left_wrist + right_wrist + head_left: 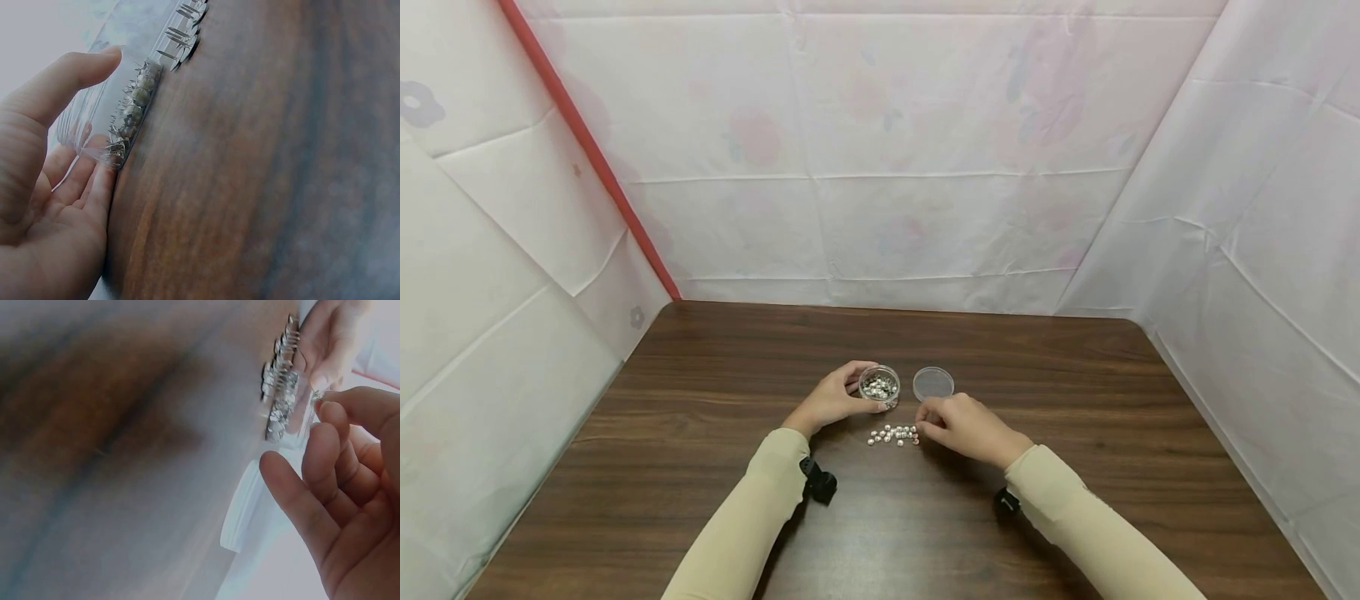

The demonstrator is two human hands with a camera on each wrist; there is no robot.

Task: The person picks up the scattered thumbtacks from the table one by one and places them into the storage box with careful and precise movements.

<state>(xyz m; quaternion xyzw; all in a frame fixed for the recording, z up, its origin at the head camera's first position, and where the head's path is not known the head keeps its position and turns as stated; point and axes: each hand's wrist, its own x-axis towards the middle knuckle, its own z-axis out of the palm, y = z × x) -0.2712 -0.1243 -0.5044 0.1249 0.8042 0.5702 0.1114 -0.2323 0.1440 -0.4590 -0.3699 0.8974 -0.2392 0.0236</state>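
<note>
"What's in the head view?"

"One wooden table point(617, 475); on it, one clear round tub point(880, 371), one clear lid point(933, 383) to its right, and loose thumbtacks point(892, 433) on the near side: over ten, too bunched for an exact count."

"And hands?"

"Two. The left hand point(837, 398) holds the tub from the left; the right hand point(965, 423) is just right of the loose thumbtacks, near side of the lid."

"Left wrist?"

"Thumb and fingers curve round the tub, many tacks inside. Several loose ones lie beside it, pins up."

"Right wrist?"

"Thumb and forefinger pinch one tiny metallic piece point(319, 394), seemingly a thumbtack. The one lid lies flat."
</note>
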